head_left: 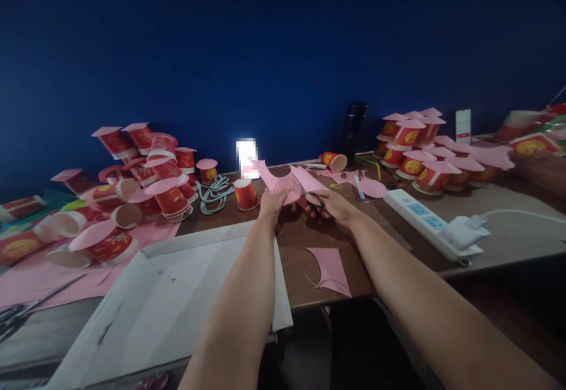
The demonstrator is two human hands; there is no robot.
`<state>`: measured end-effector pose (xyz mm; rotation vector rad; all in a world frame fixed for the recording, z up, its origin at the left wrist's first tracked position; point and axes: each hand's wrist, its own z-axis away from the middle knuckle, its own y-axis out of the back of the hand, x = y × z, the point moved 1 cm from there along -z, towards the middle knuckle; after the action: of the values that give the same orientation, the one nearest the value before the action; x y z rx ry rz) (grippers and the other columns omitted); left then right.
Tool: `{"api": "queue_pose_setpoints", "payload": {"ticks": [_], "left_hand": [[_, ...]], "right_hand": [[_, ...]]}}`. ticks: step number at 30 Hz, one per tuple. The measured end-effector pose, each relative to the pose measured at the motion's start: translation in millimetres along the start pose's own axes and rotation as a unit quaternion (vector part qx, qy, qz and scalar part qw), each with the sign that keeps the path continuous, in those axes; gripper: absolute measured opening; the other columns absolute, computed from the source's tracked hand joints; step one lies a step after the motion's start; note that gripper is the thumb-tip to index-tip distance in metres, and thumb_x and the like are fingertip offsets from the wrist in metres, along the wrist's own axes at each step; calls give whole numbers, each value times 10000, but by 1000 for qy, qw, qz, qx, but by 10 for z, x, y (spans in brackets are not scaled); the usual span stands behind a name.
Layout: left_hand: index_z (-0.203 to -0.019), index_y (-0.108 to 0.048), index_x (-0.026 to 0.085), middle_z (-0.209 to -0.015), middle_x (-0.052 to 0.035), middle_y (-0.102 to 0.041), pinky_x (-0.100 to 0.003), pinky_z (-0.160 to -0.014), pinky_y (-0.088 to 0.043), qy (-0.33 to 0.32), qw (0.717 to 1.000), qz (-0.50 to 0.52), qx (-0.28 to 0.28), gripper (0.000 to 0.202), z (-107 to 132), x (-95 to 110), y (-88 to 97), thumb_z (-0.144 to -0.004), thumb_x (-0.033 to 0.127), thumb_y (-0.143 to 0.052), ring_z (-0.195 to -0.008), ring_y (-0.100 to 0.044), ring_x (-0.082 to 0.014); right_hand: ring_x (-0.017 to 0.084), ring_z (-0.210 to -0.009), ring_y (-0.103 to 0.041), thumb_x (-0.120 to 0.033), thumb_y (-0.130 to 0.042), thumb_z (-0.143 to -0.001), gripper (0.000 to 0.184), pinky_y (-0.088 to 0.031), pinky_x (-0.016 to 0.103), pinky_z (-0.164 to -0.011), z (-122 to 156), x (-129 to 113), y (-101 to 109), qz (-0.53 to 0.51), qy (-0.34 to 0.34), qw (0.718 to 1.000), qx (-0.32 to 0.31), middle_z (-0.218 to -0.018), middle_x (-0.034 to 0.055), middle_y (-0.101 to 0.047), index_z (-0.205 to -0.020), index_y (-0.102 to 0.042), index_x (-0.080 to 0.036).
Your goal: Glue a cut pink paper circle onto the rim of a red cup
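Over the brown table, my left hand (275, 202) is closed on a sheet of pink paper (270, 179) with a drawn circle on it. My right hand (333, 206) grips a pair of scissors (315, 200) with dark handles, the blades pointing up and left at the paper's edge. Part of the paper has curved cut edges. Below my hands, near the table's front edge, lies a pink paper scrap (331, 269) with a curved cut side. A red paper cup (246, 194) stands upside down left of my left hand.
Red cups with pink discs (168, 195) are heaped at left; more cups (409, 134) are stacked at right. A white board (177, 284) lies front left. A power strip (420, 219), a black flask (355, 131), a coiled cable (214, 194) and another person's hand (539, 169) are around.
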<state>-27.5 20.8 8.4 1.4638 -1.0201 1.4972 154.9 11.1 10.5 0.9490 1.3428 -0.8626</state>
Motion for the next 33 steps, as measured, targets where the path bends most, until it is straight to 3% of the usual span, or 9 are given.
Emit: {"api": "queue_pose_setpoints", "payload": {"ticks": [8, 14, 17, 33], "left_hand": [[-960, -668, 58, -953, -172, -696, -339, -803, -500, -9, 1000, -5, -14, 462, 5, -5, -6, -627, 356, -787, -909, -659, -263], [-957, -666, 59, -743, -116, -678, -288, -584, -497, 45, 997, 43, -36, 448, 0, -49, -29, -646, 365, -771, -685, -647, -213], [-1001, -655, 52, -728, -104, -669, -270, -504, -462, 58, 997, 43, -37, 489, -8, -61, -32, -645, 369, -767, -606, -618, -189], [-983, -669, 68, -726, -98, -666, -232, -461, -408, 52, 997, 41, -45, 485, -41, -95, -32, -637, 395, -760, -597, -596, -166]], "right_hand": [[80, -529, -544, -452, -709, -693, 324, -236, 162, -366, -2, -15, 6, 15, 16, 1000, 2, -714, 38, -674, -832, -685, -160], [80, -532, -524, -463, -705, -696, 318, -230, 171, -389, 19, -47, -15, 24, 21, 999, 10, -687, 26, -649, -800, -695, -163], [90, -535, -527, -477, -723, -676, 351, -250, 179, -400, 18, -32, -5, 27, 13, 999, 25, -682, 38, -651, -817, -706, -156], [94, -527, -510, -510, -721, -658, 368, -255, 194, -416, 13, -11, 6, 49, 24, 997, 46, -618, 22, -616, -731, -689, -151]]}}
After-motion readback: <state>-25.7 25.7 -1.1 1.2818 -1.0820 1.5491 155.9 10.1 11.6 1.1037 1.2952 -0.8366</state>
